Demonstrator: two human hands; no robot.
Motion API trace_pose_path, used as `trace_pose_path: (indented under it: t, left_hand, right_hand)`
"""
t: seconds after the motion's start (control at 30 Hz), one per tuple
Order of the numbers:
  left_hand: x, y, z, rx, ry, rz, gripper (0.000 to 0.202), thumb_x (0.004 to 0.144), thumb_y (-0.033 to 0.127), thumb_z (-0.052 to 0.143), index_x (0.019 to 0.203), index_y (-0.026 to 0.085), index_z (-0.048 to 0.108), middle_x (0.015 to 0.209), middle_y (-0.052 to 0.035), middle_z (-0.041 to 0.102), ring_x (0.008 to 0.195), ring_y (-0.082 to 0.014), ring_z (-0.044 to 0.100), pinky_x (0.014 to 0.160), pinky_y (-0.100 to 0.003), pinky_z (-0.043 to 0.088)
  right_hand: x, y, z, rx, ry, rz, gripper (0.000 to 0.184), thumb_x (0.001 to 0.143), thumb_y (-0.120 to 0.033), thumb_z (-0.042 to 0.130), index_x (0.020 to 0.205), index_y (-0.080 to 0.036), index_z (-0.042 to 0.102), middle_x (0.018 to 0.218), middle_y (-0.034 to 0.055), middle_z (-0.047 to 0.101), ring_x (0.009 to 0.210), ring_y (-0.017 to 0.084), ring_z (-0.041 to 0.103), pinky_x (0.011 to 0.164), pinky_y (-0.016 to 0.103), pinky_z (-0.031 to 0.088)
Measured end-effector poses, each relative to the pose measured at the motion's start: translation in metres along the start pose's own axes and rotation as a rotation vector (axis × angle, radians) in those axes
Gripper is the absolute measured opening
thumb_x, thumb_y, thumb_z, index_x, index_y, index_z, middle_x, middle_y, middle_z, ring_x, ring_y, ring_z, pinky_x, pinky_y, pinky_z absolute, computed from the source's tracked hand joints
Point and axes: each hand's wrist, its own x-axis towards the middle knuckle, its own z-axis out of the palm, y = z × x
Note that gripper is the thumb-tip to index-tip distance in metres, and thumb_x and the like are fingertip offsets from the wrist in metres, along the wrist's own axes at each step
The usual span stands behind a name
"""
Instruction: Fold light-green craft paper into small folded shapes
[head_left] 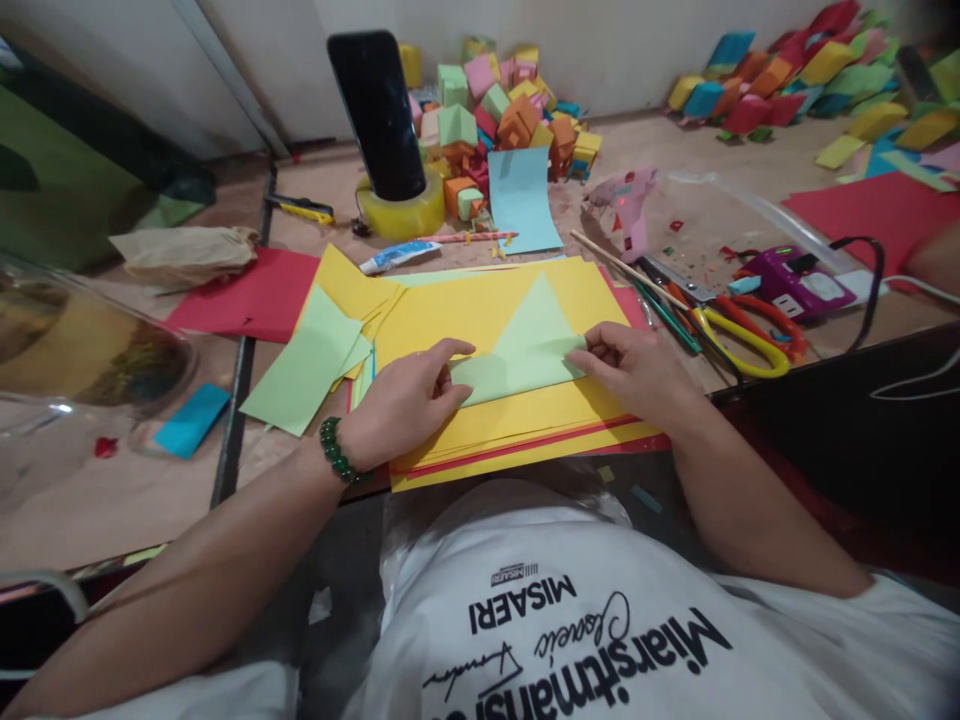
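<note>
The left hand (405,398) is touching the left end of the green paper (523,362), thumb and forefinger spread; the paper is lying on yellow sheets (435,305), long folded edge running crosswise; the right hand (637,368) is pinching its right end.

A pinkish-brown worktop (172,500) spans the frame. At centre lies a stack of coloured paper sheets (420,310), with red paper (262,290) left of it. A box cutter (304,208) lies at upper left, a tape roll (405,212) and a heap of folded paper blocks (517,110) at upper centre. Toward the right lie a pink glue gun (634,215) and scissors (761,372).
</note>
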Motion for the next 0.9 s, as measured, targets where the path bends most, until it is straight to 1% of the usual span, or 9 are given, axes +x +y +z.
trace_pose_path:
  t: [0.13,0.27,0.4,0.5,0.53,0.6,0.67,0.73,0.9]
  left_hand:
    - [-0.001,-0.002,0.004,0.115,0.028,0.077,0.036,0.084,0.024,0.050,0.120,0.019,0.054,0.066,0.0010,0.059,0.071,-0.0197,0.058,0.063,-0.028,0.041]
    - [-0.003,-0.004,0.007,0.172,0.053,0.140,0.043,0.086,0.022,0.050,0.129,0.016,0.049,0.073,-0.0020,0.060,0.079,-0.0217,0.058,0.072,-0.032,0.046]
    - [-0.004,-0.008,0.010,0.231,0.117,0.231,0.041,0.090,0.024,0.046,0.130,0.018,0.052,0.099,-0.0096,0.060,0.088,-0.0220,0.057,0.080,-0.036,0.048]
    - [-0.003,-0.012,0.010,0.276,0.161,0.345,0.034,0.092,0.022,0.043,0.120,0.024,0.062,0.119,-0.0128,0.055,0.101,-0.0240,0.055,0.088,-0.040,0.047]
    - [-0.003,-0.013,0.009,0.293,0.155,0.393,0.033,0.093,0.021,0.042,0.117,0.025,0.065,0.121,-0.0124,0.055,0.104,-0.0247,0.054,0.089,-0.042,0.046]
    - [-0.002,-0.015,0.005,0.326,0.091,0.493,0.035,0.093,0.017,0.039,0.112,0.027,0.067,0.117,-0.0106,0.061,0.103,-0.0241,0.055,0.089,-0.042,0.045]
    - [-0.001,-0.016,0.001,0.353,0.005,0.566,0.038,0.092,0.014,0.037,0.113,0.026,0.067,0.108,-0.0088,0.066,0.098,-0.0217,0.058,0.086,-0.039,0.046]
    - [-0.001,-0.017,-0.004,0.381,-0.042,0.607,0.040,0.092,0.013,0.035,0.115,0.025,0.066,0.107,-0.0086,0.068,0.095,-0.0205,0.059,0.084,-0.036,0.047]
    - [-0.003,-0.017,-0.008,0.441,-0.031,0.652,0.039,0.091,0.013,0.035,0.114,0.022,0.065,0.113,-0.0101,0.068,0.091,-0.0200,0.061,0.082,-0.035,0.049]
  right_hand:
    - [-0.001,0.002,0.002,-0.006,0.010,0.010,0.022,0.076,-0.038,0.060,0.067,-0.020,0.053,0.054,-0.0034,0.052,0.048,0.010,0.040,0.047,0.024,0.030]
    - [-0.002,0.001,0.002,-0.012,0.010,0.007,0.020,0.076,-0.037,0.061,0.069,-0.020,0.054,0.056,-0.0028,0.054,0.048,0.010,0.041,0.047,0.023,0.032]
    - [-0.001,0.000,0.001,-0.029,0.001,0.011,0.019,0.076,-0.035,0.061,0.069,-0.020,0.053,0.057,-0.0025,0.054,0.048,0.010,0.042,0.048,0.023,0.033]
    - [-0.001,0.000,0.001,-0.033,0.002,0.014,0.019,0.076,-0.036,0.061,0.070,-0.020,0.054,0.057,-0.0025,0.054,0.048,0.010,0.042,0.048,0.023,0.033]
    - [-0.002,0.000,0.001,-0.031,0.004,0.011,0.019,0.077,-0.036,0.061,0.071,-0.020,0.054,0.057,-0.0025,0.054,0.048,0.010,0.042,0.048,0.023,0.034]
    - [-0.002,0.002,0.002,-0.020,0.020,-0.003,0.018,0.077,-0.037,0.061,0.077,-0.019,0.056,0.058,-0.0027,0.055,0.048,0.010,0.043,0.048,0.023,0.035]
    - [-0.002,0.004,0.003,-0.005,0.041,-0.021,0.021,0.077,-0.037,0.062,0.088,-0.019,0.059,0.061,-0.0026,0.055,0.049,0.011,0.045,0.049,0.024,0.037]
    - [-0.002,0.007,0.005,0.000,0.072,-0.048,0.026,0.077,-0.035,0.064,0.097,-0.019,0.059,0.066,-0.0015,0.057,0.051,0.011,0.047,0.051,0.024,0.040]
    - [-0.001,0.013,0.008,-0.088,0.163,-0.154,0.018,0.080,-0.028,0.061,0.097,-0.019,0.061,0.083,0.0042,0.061,0.054,0.011,0.048,0.055,0.027,0.044]
